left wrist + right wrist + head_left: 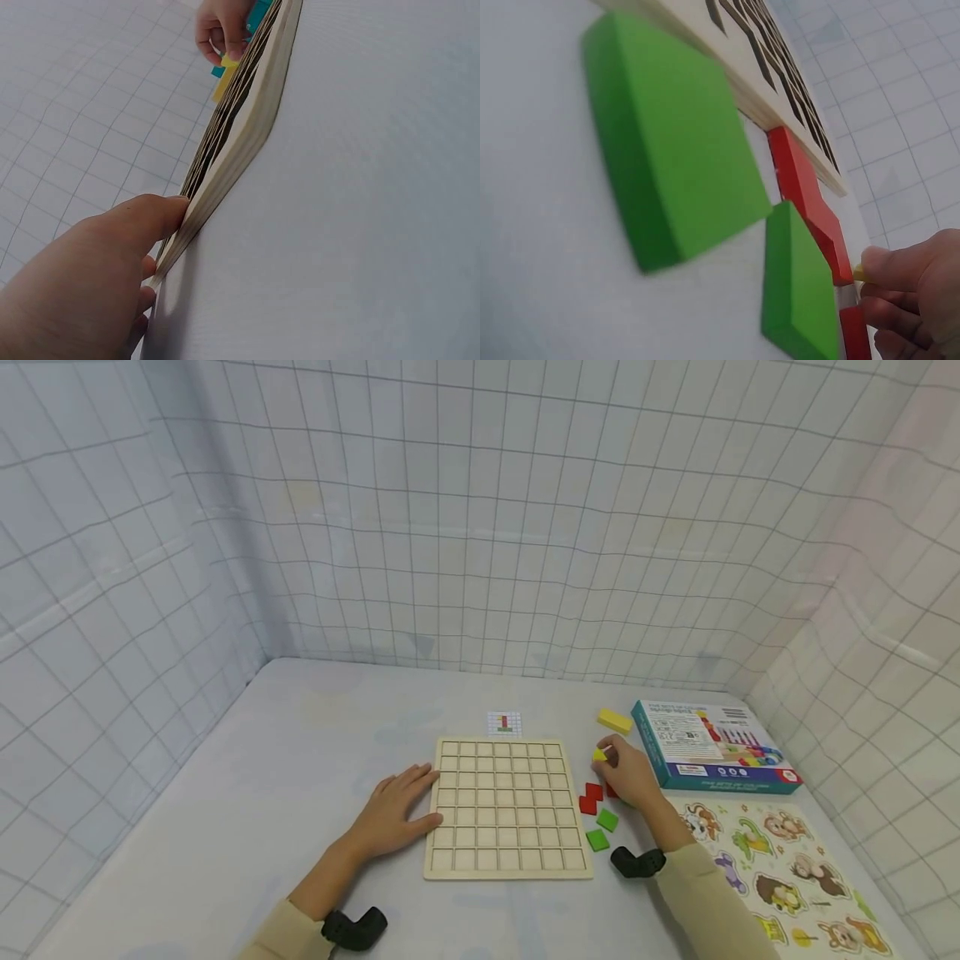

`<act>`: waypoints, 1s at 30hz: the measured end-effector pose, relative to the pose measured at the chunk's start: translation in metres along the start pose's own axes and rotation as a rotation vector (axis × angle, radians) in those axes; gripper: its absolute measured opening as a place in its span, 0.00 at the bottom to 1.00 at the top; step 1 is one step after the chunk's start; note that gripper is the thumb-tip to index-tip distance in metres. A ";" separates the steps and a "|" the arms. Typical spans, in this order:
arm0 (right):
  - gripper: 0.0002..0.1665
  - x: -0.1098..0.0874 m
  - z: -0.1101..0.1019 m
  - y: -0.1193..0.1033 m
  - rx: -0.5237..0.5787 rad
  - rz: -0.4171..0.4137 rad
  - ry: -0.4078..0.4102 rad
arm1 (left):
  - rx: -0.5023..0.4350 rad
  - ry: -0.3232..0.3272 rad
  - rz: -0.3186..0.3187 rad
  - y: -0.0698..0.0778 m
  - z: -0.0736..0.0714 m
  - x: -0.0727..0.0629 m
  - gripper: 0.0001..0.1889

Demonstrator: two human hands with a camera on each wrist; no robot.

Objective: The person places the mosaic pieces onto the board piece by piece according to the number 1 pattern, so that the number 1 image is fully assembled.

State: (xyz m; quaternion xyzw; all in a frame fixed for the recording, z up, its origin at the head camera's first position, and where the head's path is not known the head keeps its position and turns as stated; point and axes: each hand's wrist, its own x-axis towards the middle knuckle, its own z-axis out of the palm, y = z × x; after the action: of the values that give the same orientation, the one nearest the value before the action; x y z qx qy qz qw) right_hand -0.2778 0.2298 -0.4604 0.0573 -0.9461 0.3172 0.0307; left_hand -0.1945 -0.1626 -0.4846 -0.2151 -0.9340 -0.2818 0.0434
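A pale wooden grid board (507,864) lies flat on the white table. My left hand (393,810) rests along its left edge, with the thumb touching the rim in the left wrist view. To the right of the board my right hand (628,770) pinches a small yellow block (599,755) between thumb and fingers. Nearer to me lie red blocks (588,805), one partly hidden by that hand, and two green square blocks (597,840). A longer yellow piece (615,720) lies beyond the right hand. Behind the board is a small pattern card (504,723) with a red, green and yellow figure.
A teal and white toy box (720,747) lies at the right, beyond the right forearm. In front of it is a sheet of animal pictures (787,868), partly covered by the sleeve. Grid-patterned cloth walls (480,568) enclose the table at the back and sides.
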 end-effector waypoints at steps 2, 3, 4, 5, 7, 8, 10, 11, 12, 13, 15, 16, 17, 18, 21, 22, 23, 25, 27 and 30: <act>0.15 0.000 0.001 0.000 0.019 -0.011 0.017 | 0.001 -0.002 0.002 0.000 0.000 0.000 0.38; 0.14 0.000 0.001 -0.001 0.029 -0.018 0.026 | 0.002 -0.003 0.003 0.000 0.000 0.001 0.38; 0.13 0.000 0.002 -0.001 0.038 -0.025 0.034 | 0.005 -0.002 0.005 0.000 0.000 0.001 0.37; 0.12 0.001 0.003 -0.002 0.052 -0.031 0.040 | 0.006 -0.004 0.005 -0.001 0.000 0.001 0.38; 0.11 0.001 0.004 -0.003 0.078 -0.037 0.048 | 0.008 -0.005 0.006 -0.001 0.000 0.001 0.38; 0.11 0.001 0.005 -0.004 0.089 -0.039 0.051 | 0.008 -0.006 0.005 -0.001 0.000 0.001 0.38; 0.10 0.002 0.007 -0.007 0.109 -0.036 0.052 | 0.007 -0.008 0.003 -0.001 -0.001 0.001 0.38; 0.09 0.002 0.007 -0.009 0.123 -0.035 0.054 | 0.007 -0.011 0.001 -0.001 -0.001 0.001 0.38; 0.09 0.001 0.007 -0.011 0.134 -0.036 0.056 | 0.007 -0.012 -0.001 -0.001 -0.001 0.001 0.38; 0.09 0.001 0.008 -0.013 0.142 -0.039 0.059 | 0.008 -0.013 -0.002 -0.001 -0.001 0.001 0.38; 0.09 0.000 0.008 -0.018 0.161 -0.045 0.062 | 0.010 -0.012 -0.002 -0.001 0.000 0.001 0.38; 0.09 0.000 0.009 -0.020 0.172 -0.049 0.065 | 0.011 -0.012 -0.002 -0.001 0.000 0.001 0.38; 0.09 0.000 0.010 -0.022 0.180 -0.055 0.068 | 0.012 -0.011 -0.002 -0.001 0.000 0.001 0.38; 0.09 0.001 0.011 -0.023 0.185 -0.059 0.070 | 0.012 -0.009 -0.002 -0.001 0.000 0.001 0.37; 0.09 0.001 0.014 -0.027 0.210 -0.074 0.071 | 0.015 -0.005 0.003 -0.002 0.000 0.001 0.37; 0.09 0.002 0.015 -0.028 0.216 -0.078 0.070 | 0.014 -0.005 0.003 -0.002 0.000 0.001 0.37; 0.09 0.002 0.016 -0.029 0.220 -0.081 0.068 | 0.015 -0.005 0.004 -0.002 0.001 0.001 0.37; 0.09 0.003 0.017 -0.032 0.230 -0.090 0.062 | 0.017 -0.007 0.004 -0.002 0.000 0.001 0.37; 0.10 0.003 0.019 -0.035 0.237 -0.102 0.059 | 0.017 -0.008 0.003 -0.002 0.000 0.001 0.37; 0.10 0.002 0.021 -0.040 0.255 -0.126 0.050 | 0.014 -0.007 0.003 -0.001 0.000 0.001 0.37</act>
State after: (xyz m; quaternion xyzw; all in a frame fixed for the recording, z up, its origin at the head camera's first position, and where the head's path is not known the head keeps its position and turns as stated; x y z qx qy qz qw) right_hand -0.2751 0.1852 -0.4535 0.1122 -0.8915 0.4339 0.0667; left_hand -0.1957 -0.1630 -0.4852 -0.2173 -0.9358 -0.2745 0.0422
